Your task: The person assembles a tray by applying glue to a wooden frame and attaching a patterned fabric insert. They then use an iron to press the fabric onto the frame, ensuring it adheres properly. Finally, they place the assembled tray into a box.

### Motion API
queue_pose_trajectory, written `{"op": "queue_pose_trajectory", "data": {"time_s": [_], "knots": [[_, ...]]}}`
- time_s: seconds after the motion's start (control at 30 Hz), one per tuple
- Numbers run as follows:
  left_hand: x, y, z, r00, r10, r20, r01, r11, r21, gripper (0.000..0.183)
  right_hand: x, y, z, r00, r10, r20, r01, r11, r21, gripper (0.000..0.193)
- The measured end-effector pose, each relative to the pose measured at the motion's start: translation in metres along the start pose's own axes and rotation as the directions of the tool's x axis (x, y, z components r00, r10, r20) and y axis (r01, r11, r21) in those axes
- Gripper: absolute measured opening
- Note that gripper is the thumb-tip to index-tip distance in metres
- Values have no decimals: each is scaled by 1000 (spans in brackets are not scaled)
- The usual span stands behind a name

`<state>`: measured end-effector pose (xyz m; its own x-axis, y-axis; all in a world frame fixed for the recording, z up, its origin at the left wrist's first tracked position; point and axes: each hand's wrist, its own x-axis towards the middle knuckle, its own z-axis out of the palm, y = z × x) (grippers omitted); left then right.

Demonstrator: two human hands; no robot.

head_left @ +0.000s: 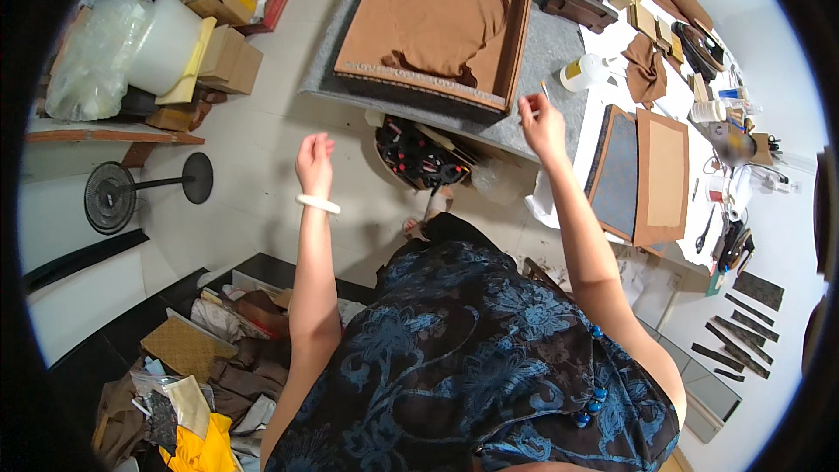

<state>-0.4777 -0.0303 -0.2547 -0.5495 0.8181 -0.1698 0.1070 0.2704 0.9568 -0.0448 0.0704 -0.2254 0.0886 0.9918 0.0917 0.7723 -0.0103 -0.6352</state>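
My left hand (315,162) hangs in the air left of the table's near edge, a white bangle (317,204) on its wrist. Its fingers curl loosely, with no object visible in them. My right hand (544,127) is over the table edge, by the near right corner of a large brown open tray (348,54). Its fingers are pinched at a thin stick-like thing (544,87) with a pale tip, too small to name. Inside the tray lies a round form under brown leather-like material (446,17), rumpled at its near side.
Right of the tray are a white bottle (581,72), a brown cloth piece (645,70) and flat brown-edged panels (662,177). A stand fan (112,197) is at left. Boxes (232,61) and heaped materials (205,437) flank the floor; a dark-filled bin (419,153) sits under the table.
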Motion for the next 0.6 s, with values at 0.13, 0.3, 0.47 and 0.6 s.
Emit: {"op": "queue_pose_trajectory", "data": {"time_s": [0.13, 0.3, 0.47, 0.6], "knots": [[83, 50, 33, 953, 302, -3, -285, 904, 317, 23, 85, -4, 16, 995, 103, 13, -102, 992, -68, 45], [156, 109, 89, 923, 335, 191, -370, 628, 685, 33, 122, -21, 30, 989, 149, 27, -125, 904, -408, 57], [204, 135, 126, 928, 77, 364, -367, 355, 860, 44, 133, -39, 23, 987, 138, 82, -73, 843, -534, 50], [232, 142, 144, 858, 23, 513, -505, 218, 835, 47, 143, -37, 30, 988, 154, 31, -110, 819, -563, 43]]}}
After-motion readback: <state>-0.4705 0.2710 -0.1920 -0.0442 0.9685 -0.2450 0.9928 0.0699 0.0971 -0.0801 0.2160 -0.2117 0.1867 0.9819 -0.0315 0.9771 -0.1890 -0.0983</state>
